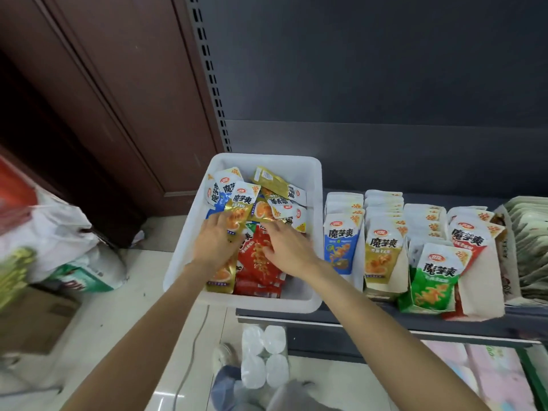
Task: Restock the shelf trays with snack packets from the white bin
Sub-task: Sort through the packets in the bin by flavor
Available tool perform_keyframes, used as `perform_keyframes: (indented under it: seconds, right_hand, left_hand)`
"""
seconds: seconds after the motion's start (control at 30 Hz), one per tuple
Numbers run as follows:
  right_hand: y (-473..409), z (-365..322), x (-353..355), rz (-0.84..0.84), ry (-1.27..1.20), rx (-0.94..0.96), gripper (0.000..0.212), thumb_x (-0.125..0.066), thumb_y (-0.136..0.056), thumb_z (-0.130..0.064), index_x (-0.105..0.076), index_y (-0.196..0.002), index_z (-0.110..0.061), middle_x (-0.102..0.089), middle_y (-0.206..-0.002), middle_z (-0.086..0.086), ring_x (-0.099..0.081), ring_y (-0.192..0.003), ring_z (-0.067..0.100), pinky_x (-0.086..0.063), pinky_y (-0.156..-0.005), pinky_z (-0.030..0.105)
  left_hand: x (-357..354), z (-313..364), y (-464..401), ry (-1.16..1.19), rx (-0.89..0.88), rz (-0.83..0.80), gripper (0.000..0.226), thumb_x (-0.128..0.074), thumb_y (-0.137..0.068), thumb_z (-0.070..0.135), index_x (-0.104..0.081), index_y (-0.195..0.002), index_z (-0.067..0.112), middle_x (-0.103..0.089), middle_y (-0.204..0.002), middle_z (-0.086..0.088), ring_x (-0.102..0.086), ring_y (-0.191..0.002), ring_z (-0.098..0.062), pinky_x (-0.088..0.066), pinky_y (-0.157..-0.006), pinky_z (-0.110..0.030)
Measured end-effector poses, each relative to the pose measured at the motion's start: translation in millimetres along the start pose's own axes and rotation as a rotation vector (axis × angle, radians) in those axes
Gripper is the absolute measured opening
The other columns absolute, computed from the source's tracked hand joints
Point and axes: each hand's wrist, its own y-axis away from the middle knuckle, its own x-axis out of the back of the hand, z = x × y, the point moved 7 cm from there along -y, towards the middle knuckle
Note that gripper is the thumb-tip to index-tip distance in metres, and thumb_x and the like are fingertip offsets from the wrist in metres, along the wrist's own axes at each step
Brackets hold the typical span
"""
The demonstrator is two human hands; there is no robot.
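Dark metal shelving filled the scene, and the white bin (314,221) sat at the left end of the shelf (385,324), its near corner overhanging the front edge. Inside it lay a loose heap of snack packets: gold ones (261,209) toward the back, red ones (261,262) toward the front. Both hands were down in the bin. The left hand (215,243) lay spread over a gold packet with fingers nearly straight; the right hand (286,247) rested flat on the red ones. The two were apart, and neither plainly gripped anything, though motion blur made the fingertips hard to read.

Just right of the bin stood the shelf trays (483,289), with blue, gold, green and red rows upright and facing forward. The step looked like sorting for one flavour. Doing it well would mean gathering packets of a single colour, squaring them into a stack face-forward, then slotting them behind the matching row. The overhanging bin could tip if pressed hard at its front.
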Motion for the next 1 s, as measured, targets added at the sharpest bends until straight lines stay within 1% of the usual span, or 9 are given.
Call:
perform_keyframes:
  seconds: [0.13, 0.23, 0.37, 0.47, 0.57, 0.67, 0.73, 0.83, 1.0]
  right_hand:
    - [-22, 5, -35, -0.179, 0.151, -0.103, 0.066, -0.053, -0.094, -0.021, -0.017, -0.149, -0.013, -0.026, -0.148, 0.018, -0.038, -0.128, 0.037, -0.040, -0.099, 0.045]
    - [-25, 5, -39, -0.201, 0.169, -0.106, 0.066, -0.052, -0.094, -0.020, -0.015, -0.149, -0.014, -0.021, -0.150, 0.019, -0.035, -0.129, 0.038, -0.040, -0.099, 0.045]
    - [-29, 11, -32, -0.199, 0.088, -0.114, 0.065, -0.050, -0.096, -0.032, -0.017, -0.150, -0.016, -0.031, -0.149, 0.014, -0.040, -0.128, 0.035, -0.040, -0.102, 0.044]
    - [-26, 5, -10, -0.095, -0.184, -0.173, 0.056, -0.044, -0.098, -0.040, -0.029, -0.146, -0.018, -0.046, -0.142, 0.008, -0.047, -0.125, 0.028, -0.041, -0.100, 0.039]
    - [-19, -2, 13, 0.061, -0.684, -0.271, 0.052, -0.040, -0.098, -0.045, -0.038, -0.141, -0.017, -0.054, -0.134, 0.004, -0.056, -0.118, 0.020, -0.047, -0.096, 0.035]
    - [-5, -1, 28, 0.186, -1.101, -0.379, 0.048, -0.046, -0.092, -0.053, -0.050, -0.130, -0.024, -0.064, -0.119, 0.000, -0.065, -0.102, 0.015, -0.058, -0.078, 0.034]
    - [9, 9, 41, 0.277, -1.223, -0.414, 0.032, -0.055, -0.092, -0.042, -0.058, -0.116, -0.022, -0.069, -0.104, 0.000, -0.069, -0.089, 0.012, -0.059, -0.065, 0.029]
    - [37, 31, 69, 0.368, -1.155, -0.366, 0.020, -0.064, -0.089, -0.014, -0.063, -0.108, -0.013, -0.070, -0.098, 0.005, -0.068, -0.079, 0.012, -0.054, -0.055, 0.021]
    - [114, 83, 135, 0.632, -0.971, -0.311, 0.015, -0.069, -0.083, -0.010, -0.067, -0.095, -0.019, -0.071, -0.085, -0.007, -0.065, -0.072, 0.004, -0.052, -0.061, 0.019]
  left_hand:
    - [-22, -1, -20, -0.122, 0.024, -0.127, 0.075, -0.064, -0.085, 0.040, -0.030, -0.142, 0.007, -0.034, -0.146, -0.012, -0.030, -0.134, -0.028, -0.032, -0.108, -0.038]
    - [-28, 3, -26, -0.185, 0.014, -0.163, 0.059, -0.054, -0.093, 0.036, -0.033, -0.139, 0.006, -0.044, -0.139, -0.014, -0.037, -0.131, -0.032, -0.038, -0.102, -0.039]
    - [-8, 9, -22, -0.201, -0.049, -0.041, 0.032, -0.037, -0.099, 0.019, -0.052, -0.126, 0.012, -0.065, -0.101, -0.016, -0.063, -0.091, -0.032, -0.050, -0.072, -0.040]
    - [21, -1, -9, 0.062, 0.001, 0.115, 0.030, -0.041, -0.096, 0.017, -0.064, -0.115, 0.011, -0.068, -0.082, -0.015, -0.060, -0.066, -0.027, -0.046, -0.060, -0.034]
    - [50, 6, 19, 0.240, -0.080, 0.293, 0.021, -0.054, -0.090, 0.015, -0.072, -0.101, 0.016, -0.065, -0.062, -0.004, -0.064, -0.057, -0.019, -0.047, -0.053, -0.023]
    - [68, 38, 50, 0.142, -0.385, 0.409, 0.017, -0.061, -0.084, 0.021, -0.075, -0.094, 0.020, -0.073, -0.080, 0.004, -0.068, -0.073, -0.008, -0.048, -0.057, -0.015]
    - [66, 56, 63, 0.086, -0.588, 0.417, 0.019, -0.060, -0.086, 0.025, -0.075, -0.098, 0.023, -0.072, -0.098, 0.009, -0.067, -0.087, -0.006, -0.051, -0.065, -0.018]
    - [58, 81, 73, 0.089, -0.760, 0.366, 0.018, -0.065, -0.085, 0.026, -0.074, -0.101, 0.023, -0.069, -0.108, 0.009, -0.063, -0.099, -0.010, -0.051, -0.080, -0.024]
    - [28, 135, 78, 0.147, -0.827, 0.223, 0.026, -0.066, -0.085, 0.032, -0.070, -0.109, 0.021, -0.062, -0.122, 0.006, -0.053, -0.114, -0.014, -0.041, -0.098, -0.030]
